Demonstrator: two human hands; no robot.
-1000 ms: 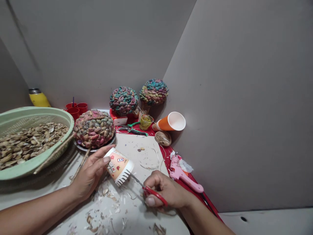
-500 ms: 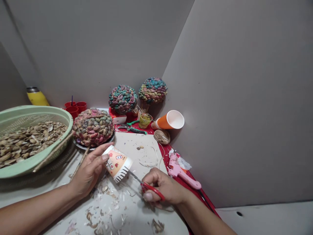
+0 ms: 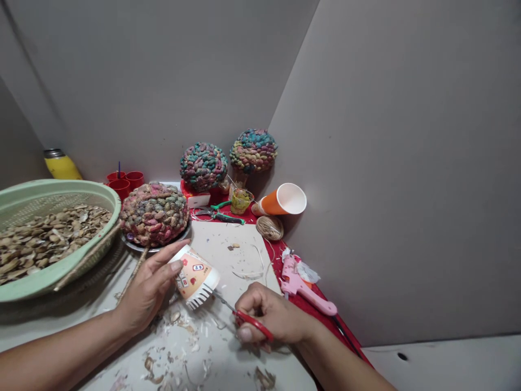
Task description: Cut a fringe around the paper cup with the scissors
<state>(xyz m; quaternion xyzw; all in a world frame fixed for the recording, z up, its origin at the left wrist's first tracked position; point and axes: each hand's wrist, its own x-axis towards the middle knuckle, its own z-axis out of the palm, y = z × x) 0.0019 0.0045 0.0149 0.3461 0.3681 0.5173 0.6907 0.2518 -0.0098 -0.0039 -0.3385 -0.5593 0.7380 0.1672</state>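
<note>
Peach and white, a paper cup [image 3: 195, 276] is hanging tilted above the desk [image 3: 240, 369], well in from its right edge. The left hand [image 3: 142, 293] is pinching it near the narrow base, thumb pressing the printed side, the other fingers partly hidden behind. Its long axis is sloping from that base, at upper left, down to the slit rim at lower right, so the rim is facing the right hand [image 3: 268, 315]. That hand is curling around the red handles of the scissors [image 3: 258, 324], whose blades are pointing back leftward at the fringe's upper end; whether paper is lying between them, I cannot tell. Small pictures and boxed characters are covering the cup's side, too tiny to be read.
</note>
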